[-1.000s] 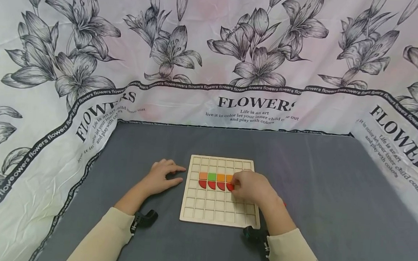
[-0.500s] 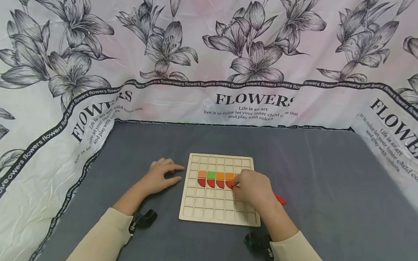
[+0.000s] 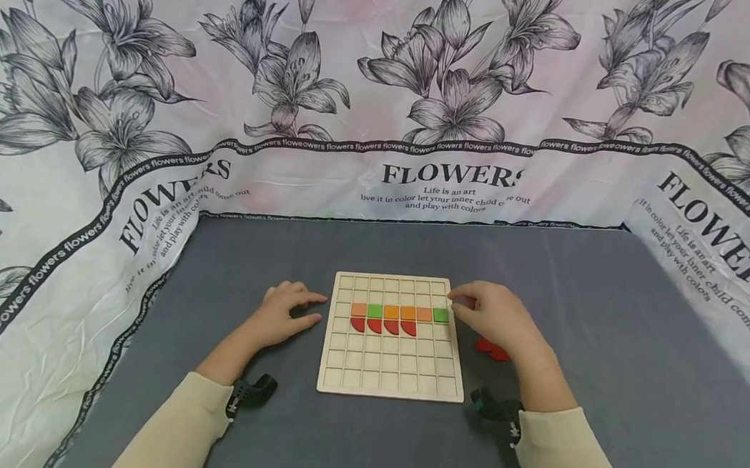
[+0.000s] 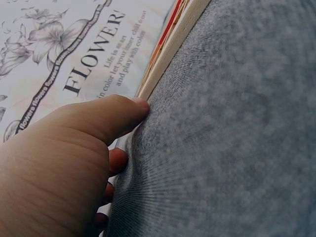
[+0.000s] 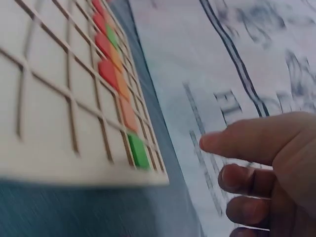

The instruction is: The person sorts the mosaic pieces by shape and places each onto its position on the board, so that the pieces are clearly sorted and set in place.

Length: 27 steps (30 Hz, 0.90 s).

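A square wooden grid board (image 3: 389,383) lies on the grey cloth between my hands. One row holds coloured squares, among them a green square (image 3: 440,315) at its right end and an orange square (image 3: 392,312). Just below that row sit several red quarter-circle pieces (image 3: 408,328). My right hand (image 3: 495,316) hovers by the board's upper right edge; thumb and fingers are apart with nothing between them in the right wrist view. My left hand (image 3: 285,316) rests on the cloth left of the board, fingers loosely spread, fingertips near its edge and holding nothing.
Loose red pieces (image 3: 492,349) lie on the cloth right of the board, beside my right forearm. A flower-printed white cloth (image 3: 442,188) stands behind and along both sides of the grey surface (image 3: 362,441).
My right hand has moved right from the rightmost red quarter-circle and off the board, uncovering the salmon and green squares and the loose red pieces. The left hand stays in place.
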Each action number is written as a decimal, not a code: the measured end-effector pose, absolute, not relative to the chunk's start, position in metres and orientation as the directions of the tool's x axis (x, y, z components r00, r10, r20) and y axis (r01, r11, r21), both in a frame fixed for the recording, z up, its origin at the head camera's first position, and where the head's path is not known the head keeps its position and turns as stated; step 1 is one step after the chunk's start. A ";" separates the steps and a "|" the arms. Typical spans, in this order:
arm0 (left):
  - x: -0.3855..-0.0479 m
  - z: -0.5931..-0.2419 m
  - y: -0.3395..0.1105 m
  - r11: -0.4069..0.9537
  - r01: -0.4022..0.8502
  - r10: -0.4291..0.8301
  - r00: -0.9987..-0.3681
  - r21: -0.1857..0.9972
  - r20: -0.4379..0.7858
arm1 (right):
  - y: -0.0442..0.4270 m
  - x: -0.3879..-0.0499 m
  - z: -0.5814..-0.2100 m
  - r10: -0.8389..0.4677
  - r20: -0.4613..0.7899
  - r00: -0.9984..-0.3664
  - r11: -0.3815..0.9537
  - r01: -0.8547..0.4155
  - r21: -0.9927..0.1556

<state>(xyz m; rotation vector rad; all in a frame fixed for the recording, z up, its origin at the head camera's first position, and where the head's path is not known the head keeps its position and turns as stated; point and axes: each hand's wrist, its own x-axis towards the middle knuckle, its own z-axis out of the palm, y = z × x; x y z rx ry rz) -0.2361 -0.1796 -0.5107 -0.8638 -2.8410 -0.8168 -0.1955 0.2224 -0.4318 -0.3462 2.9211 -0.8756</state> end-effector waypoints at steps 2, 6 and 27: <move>-0.236 -0.510 -0.179 0.700 0.535 0.501 -0.840 0.473 0.208 | 0.235 -0.197 -0.432 -0.227 -0.015 -0.974 0.793 -0.176 -0.583; -0.236 -0.508 -0.179 0.693 0.543 0.508 -0.835 0.475 0.213 | 0.256 -0.197 -0.432 -0.248 -0.115 -0.962 0.784 -0.129 -0.607; -0.237 -0.509 -0.180 0.689 0.546 0.514 -0.832 0.477 0.211 | 0.279 -0.203 -0.456 -0.240 -0.268 -0.933 0.761 -0.010 -0.648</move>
